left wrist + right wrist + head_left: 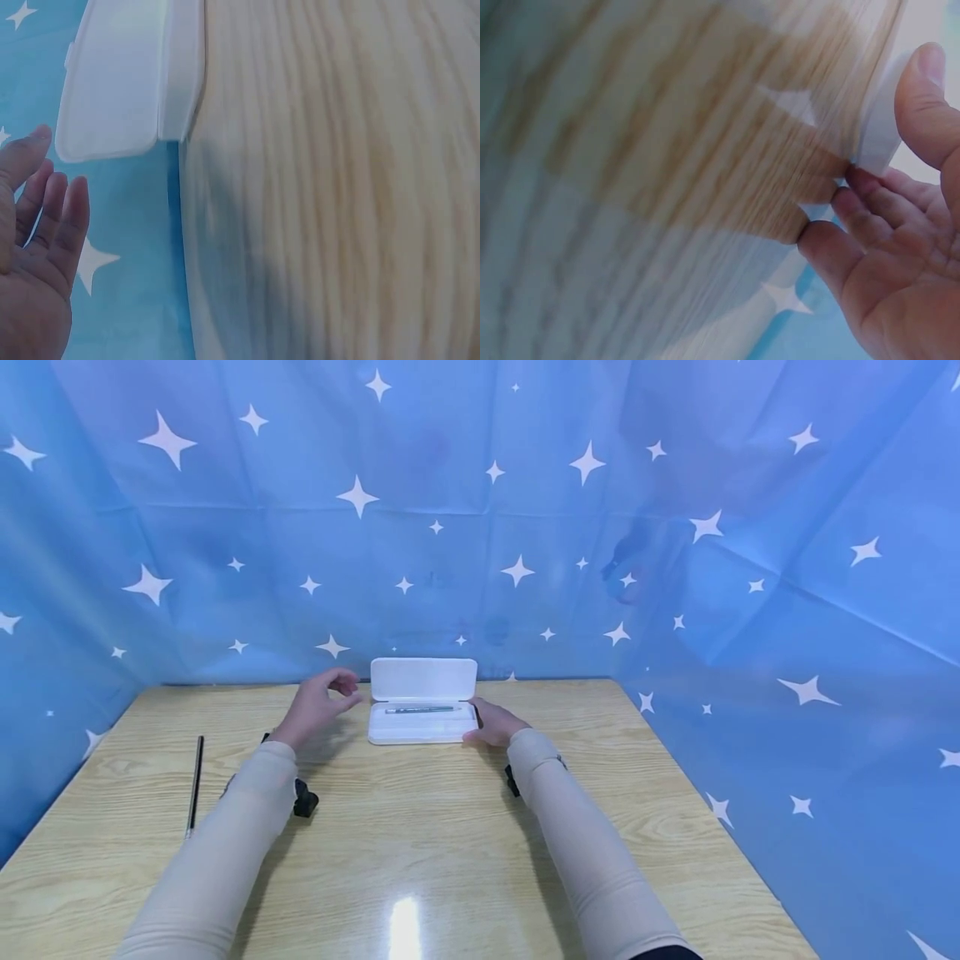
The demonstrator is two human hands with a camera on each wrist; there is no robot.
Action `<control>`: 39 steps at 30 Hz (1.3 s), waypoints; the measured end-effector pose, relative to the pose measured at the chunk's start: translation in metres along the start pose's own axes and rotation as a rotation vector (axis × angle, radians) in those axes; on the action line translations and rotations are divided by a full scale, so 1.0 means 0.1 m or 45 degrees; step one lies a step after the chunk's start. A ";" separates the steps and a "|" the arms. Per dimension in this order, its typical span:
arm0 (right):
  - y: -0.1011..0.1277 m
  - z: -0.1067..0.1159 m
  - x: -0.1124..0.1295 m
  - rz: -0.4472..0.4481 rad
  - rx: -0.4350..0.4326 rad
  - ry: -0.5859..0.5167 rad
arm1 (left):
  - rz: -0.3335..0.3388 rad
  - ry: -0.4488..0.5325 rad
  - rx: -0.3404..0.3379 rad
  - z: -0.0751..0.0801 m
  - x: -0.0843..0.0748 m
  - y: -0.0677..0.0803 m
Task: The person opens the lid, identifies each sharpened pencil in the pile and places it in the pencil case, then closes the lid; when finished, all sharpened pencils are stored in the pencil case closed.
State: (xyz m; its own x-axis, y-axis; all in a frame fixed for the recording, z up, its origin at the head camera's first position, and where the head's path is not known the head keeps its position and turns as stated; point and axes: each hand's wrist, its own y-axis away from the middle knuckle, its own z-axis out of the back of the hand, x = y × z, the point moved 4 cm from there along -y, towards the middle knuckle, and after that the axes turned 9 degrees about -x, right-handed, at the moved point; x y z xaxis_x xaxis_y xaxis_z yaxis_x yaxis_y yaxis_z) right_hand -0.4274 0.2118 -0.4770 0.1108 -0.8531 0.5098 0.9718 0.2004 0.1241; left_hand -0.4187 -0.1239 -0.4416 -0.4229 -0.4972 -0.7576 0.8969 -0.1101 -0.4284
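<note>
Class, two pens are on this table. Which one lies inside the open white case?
The grey-green pen lying in the open white case, between both hands. The black pen lies bare on the table, far left.

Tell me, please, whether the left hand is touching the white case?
Apart. In the left wrist view the left hand shows blue backdrop between its straight fingers and the open white case; the head view also shows it raised beside the lid.

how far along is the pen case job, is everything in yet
Done: the white case stands open on the table, and one pen lies in its tray. In hand: the right hand touches the case's right end, while the left hand hovers open beside it, holding nothing. Left: a dark pen lies on the table's left side, outside the case.
</note>
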 end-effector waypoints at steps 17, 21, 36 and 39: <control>0.07 0.01 0.05 0.007 -0.010 -0.006 | 0.066 -0.111 0.005 0.41 0.24 0.21; 0.07 0.01 0.05 0.015 -0.013 -0.018 | 0.075 -0.149 -0.002 0.50 0.32 0.25; 0.04 0.00 0.02 -0.004 -0.011 -0.031 | 0.134 -0.157 0.033 0.70 0.34 0.39; 0.03 0.00 0.01 0.005 -0.013 -0.032 | 0.131 -0.174 0.051 0.74 0.34 0.42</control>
State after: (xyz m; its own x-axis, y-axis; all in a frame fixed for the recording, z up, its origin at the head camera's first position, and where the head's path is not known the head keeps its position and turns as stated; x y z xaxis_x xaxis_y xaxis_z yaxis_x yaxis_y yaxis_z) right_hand -0.4242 0.2112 -0.4761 0.1093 -0.8399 0.5315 0.9734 0.1987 0.1138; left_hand -0.3855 -0.2096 -0.4490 -0.3096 -0.6196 -0.7213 0.9401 -0.0858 -0.3298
